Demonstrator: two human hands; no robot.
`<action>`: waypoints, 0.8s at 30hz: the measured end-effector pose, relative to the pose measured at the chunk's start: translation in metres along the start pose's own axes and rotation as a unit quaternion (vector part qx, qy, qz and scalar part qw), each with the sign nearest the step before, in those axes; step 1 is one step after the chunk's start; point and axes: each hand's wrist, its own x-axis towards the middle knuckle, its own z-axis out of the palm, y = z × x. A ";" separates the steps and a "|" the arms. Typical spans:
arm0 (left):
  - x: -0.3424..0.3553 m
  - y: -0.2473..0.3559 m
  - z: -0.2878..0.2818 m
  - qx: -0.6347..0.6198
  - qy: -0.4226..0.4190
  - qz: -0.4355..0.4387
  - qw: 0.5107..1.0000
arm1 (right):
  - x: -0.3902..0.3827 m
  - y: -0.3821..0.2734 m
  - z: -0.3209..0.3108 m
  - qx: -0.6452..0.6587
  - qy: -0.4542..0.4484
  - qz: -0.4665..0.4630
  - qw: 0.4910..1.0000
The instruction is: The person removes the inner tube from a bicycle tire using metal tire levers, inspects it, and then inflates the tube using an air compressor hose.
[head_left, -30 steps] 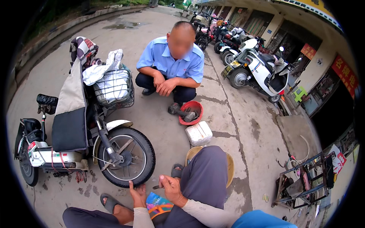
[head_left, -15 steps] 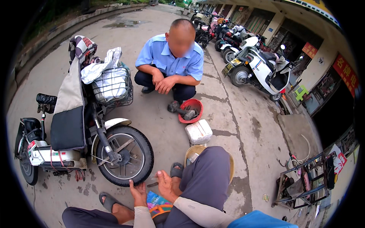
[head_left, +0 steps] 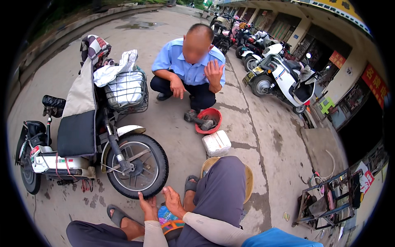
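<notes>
The front wheel (head_left: 137, 168) of a white electric bike (head_left: 61, 166) stands just beyond my hands, its black tyre treaded. My left hand (head_left: 148, 207) is at the tyre's lower edge with a fingertip on or very near the rubber; its fingers are stretched out. To its right, my right hand (head_left: 174, 203) has its fingers extended toward the same tyre, apparently a little short of it, and nothing shows in it. Below and between the hands lie a blue printed packet (head_left: 166, 215) and an orange-rimmed container (head_left: 173, 225), partly hidden by my arms and legs.
Facing me, a person in a blue shirt (head_left: 187, 61) squats behind a red bowl (head_left: 212, 127) holding a dark power tool (head_left: 201, 120). Nearer stand a white block (head_left: 216, 143) and a yellowish basin (head_left: 249, 181). A metal frame (head_left: 325, 199) is at right; parked scooters (head_left: 284, 78) stand farther back.
My right hand has turned and its fingers point more toward the tyre. The squatting person has raised one hand to chest height. The whole view has shifted slightly.
</notes>
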 end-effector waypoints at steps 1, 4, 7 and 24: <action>0.000 0.001 0.001 -0.002 0.008 0.004 1.000 | 0.000 0.000 0.001 -0.004 -0.003 -0.004 1.000; -0.003 0.003 0.006 0.003 0.023 0.013 1.000 | -0.001 -0.001 0.001 -0.009 -0.013 0.004 1.000; -0.002 0.005 0.007 0.007 0.033 0.025 0.999 | -0.001 -0.002 0.001 -0.006 -0.007 -0.005 1.000; 0.021 0.012 -0.019 -0.062 -0.104 -0.030 0.992 | -0.020 -0.261 -0.044 0.084 -0.096 -0.281 0.951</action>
